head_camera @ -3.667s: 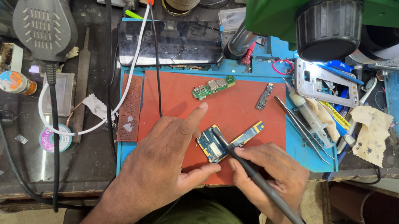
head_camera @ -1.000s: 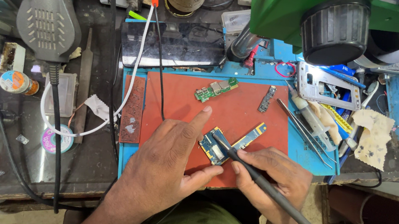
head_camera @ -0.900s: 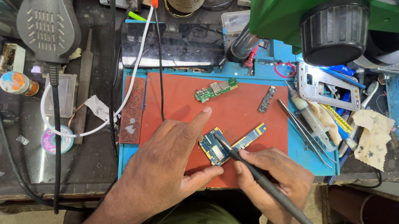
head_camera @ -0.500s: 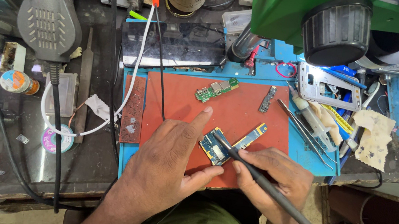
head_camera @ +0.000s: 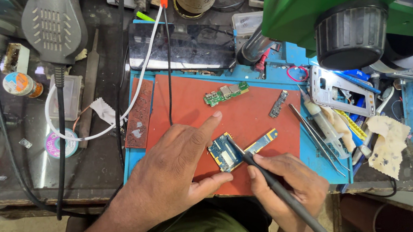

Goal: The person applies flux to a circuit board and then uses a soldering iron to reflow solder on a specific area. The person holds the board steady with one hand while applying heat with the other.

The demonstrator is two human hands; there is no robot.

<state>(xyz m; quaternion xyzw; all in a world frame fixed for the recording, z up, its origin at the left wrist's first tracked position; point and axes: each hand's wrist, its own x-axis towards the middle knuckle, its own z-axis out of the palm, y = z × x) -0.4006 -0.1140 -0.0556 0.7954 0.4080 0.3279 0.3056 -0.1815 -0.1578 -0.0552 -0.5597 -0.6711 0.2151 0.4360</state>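
On the red mat (head_camera: 248, 110), near its front edge, lies a blue circuit board (head_camera: 225, 152); the left hand (head_camera: 174, 172) steadies it, fingers spread, while the right hand (head_camera: 289, 185) grips a soldering iron (head_camera: 281, 192), tip touching the board.

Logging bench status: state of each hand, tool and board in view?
left hand: flat on mat, steadying circuit board, forefinger extended
right hand: gripping soldering iron, tip on that board
small green board: lying loose, untouched
red mat: flat on bench
tweezers: lying unused
dark phone screen: off, lying flat
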